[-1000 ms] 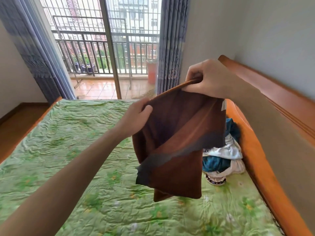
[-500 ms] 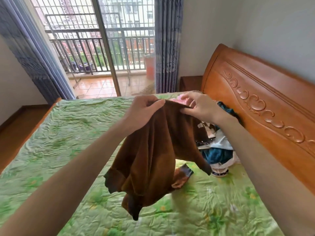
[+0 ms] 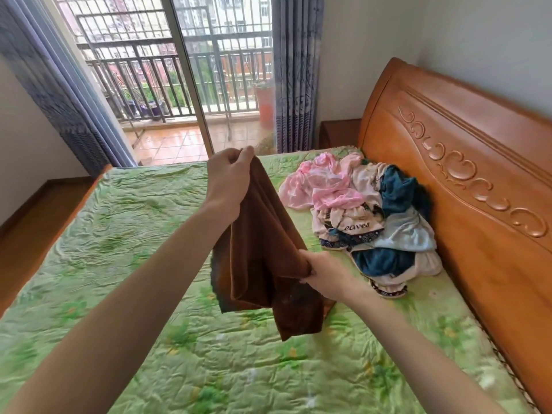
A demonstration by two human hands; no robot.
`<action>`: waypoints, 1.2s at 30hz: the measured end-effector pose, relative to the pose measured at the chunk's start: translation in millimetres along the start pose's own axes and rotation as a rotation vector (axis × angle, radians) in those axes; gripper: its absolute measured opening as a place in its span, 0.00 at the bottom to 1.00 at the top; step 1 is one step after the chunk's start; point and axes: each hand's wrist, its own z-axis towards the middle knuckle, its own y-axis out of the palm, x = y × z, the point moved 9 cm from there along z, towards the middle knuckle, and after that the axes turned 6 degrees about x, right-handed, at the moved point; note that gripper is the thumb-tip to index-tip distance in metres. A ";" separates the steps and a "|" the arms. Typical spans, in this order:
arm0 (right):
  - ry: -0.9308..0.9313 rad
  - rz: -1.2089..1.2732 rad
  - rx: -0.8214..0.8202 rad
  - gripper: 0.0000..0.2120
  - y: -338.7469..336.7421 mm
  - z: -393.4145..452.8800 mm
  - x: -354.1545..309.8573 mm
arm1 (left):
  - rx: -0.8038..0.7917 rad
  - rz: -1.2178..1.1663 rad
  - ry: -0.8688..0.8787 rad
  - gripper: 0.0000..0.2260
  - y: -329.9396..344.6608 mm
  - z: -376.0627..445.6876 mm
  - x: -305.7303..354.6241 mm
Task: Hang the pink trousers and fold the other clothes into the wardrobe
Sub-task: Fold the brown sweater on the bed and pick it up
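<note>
A brown garment (image 3: 263,252) hangs above the green bed cover (image 3: 125,240). My left hand (image 3: 228,177) pinches its top edge, raised high. My right hand (image 3: 325,274) grips its lower right side, closer to me. Behind them, against the headboard, lies a heap of clothes: the pink trousers (image 3: 322,183) at the far end, a dark blue garment (image 3: 397,189), a white printed piece (image 3: 349,222) and a pale blue one (image 3: 409,234). The wardrobe is not in view.
The carved wooden headboard (image 3: 466,186) runs along the right. A bedside cabinet (image 3: 337,132) stands in the far corner. Behind the bed are curtains (image 3: 295,70) and a glass door (image 3: 179,85) leading to a balcony. Wooden floor (image 3: 27,228) lies to the left.
My right hand has let go of the garment's top edge and dropped down to grip its lower side. My left hand stays raised. The pink trousers have come into view.
</note>
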 end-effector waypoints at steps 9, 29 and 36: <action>-0.025 0.426 0.253 0.04 -103.2 41.3 -40.3 | 0.014 0.373 -0.069 0.10 -52.1 31.7 -64.1; -0.152 0.300 0.150 0.06 -92.4 52.3 -91.7 | -0.619 0.557 0.427 0.10 18.9 -65.8 -45.4; -0.066 0.270 0.034 0.07 -54.4 11.3 -50.0 | -0.551 0.376 0.191 0.03 13.0 -50.5 -62.1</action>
